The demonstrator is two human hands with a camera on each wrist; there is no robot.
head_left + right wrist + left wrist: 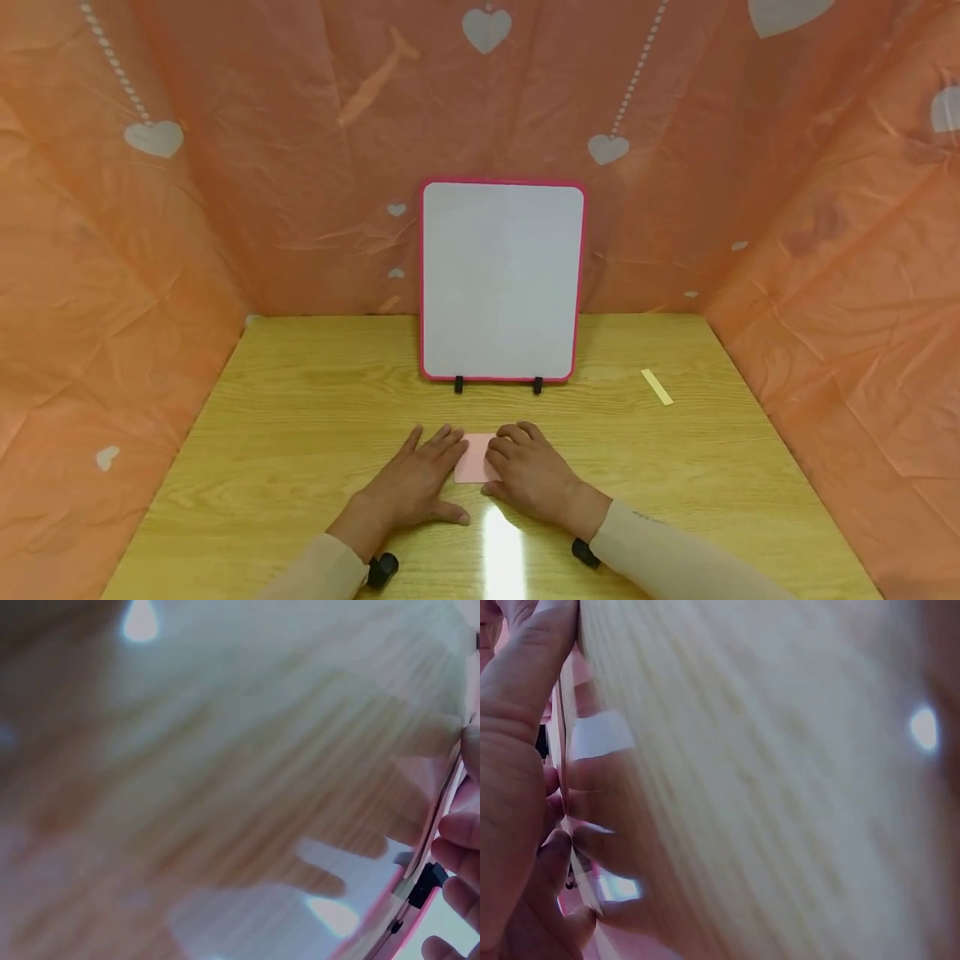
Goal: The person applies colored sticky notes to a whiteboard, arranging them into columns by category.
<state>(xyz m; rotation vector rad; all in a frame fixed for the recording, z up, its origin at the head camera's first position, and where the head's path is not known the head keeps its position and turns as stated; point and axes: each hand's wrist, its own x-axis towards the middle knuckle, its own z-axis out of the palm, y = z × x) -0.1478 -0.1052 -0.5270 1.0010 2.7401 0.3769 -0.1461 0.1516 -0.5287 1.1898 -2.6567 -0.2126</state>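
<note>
A small pink square of paper (pixel 473 468) lies flat on the wooden table between my two hands. My left hand (pixel 411 483) rests palm down with fingers spread, fingertips at the paper's left edge and the thumb stretched out below it. From the other side my right hand (pixel 536 475) covers the paper's right part. Its bent fingertips rest on the sheet, and its thumb touches down near the lower edge. In the right wrist view the right fingers (pixel 457 855) stand apart from the thumb, low at the surface. The paper's right edge is hidden under this hand.
Behind the hands a whiteboard (pixel 501 279) with a pink frame stands upright on black feet. A short yellow strip (pixel 657 387) lies on the table (pixel 322 375) to the right. Orange cloth (pixel 300 167) with hearts hangs on the back and both sides.
</note>
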